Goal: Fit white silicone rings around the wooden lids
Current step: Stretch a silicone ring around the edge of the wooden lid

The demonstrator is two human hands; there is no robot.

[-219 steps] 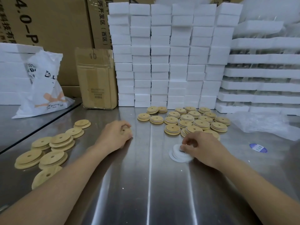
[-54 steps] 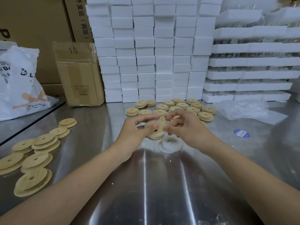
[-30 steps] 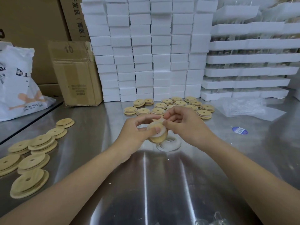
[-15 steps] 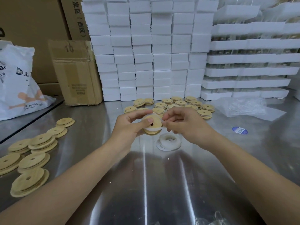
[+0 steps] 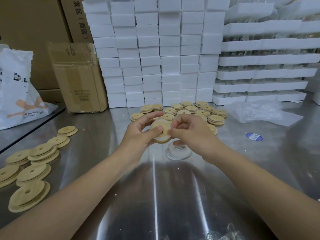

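Held lid: a round, pale wooden lid with a small centre hole (image 5: 160, 127) is held above the shiny steel table (image 5: 155, 196), at mid-scene.
Left hand: the left hand (image 5: 138, 136) grips the lid from 9 o'clock, with the thumb pressed on its face and the fingers curled over the rim at 12 o'clock.
Right hand: the right hand (image 5: 192, 134) has its fingers curled and pinches at the lid's 3 o'clock edge, seemingly on the ring; the exact contact is hidden.
Ring on lid: a thin white silicone ring (image 5: 161, 139) shows along the lid's 6 o'clock edge. I cannot tell whether it sits all the way round.
Spare rings: a small stack of flat white silicone rings (image 5: 178, 153) lies on the table at 5 o'clock, just below the hands.
Other lids: a cluster of wooden lids (image 5: 190, 110) lies at 12 o'clock and looser piles of wooden lids (image 5: 31, 172) at 8 o'clock.
Handling, lid: it is probably light, stiff and not slippery. It is best clamped face and back, which leaves the rim free.
Handling, ring: it is likely soft, stretchy and prone to twisting. Pinch a short stretch and walk it round the rim.
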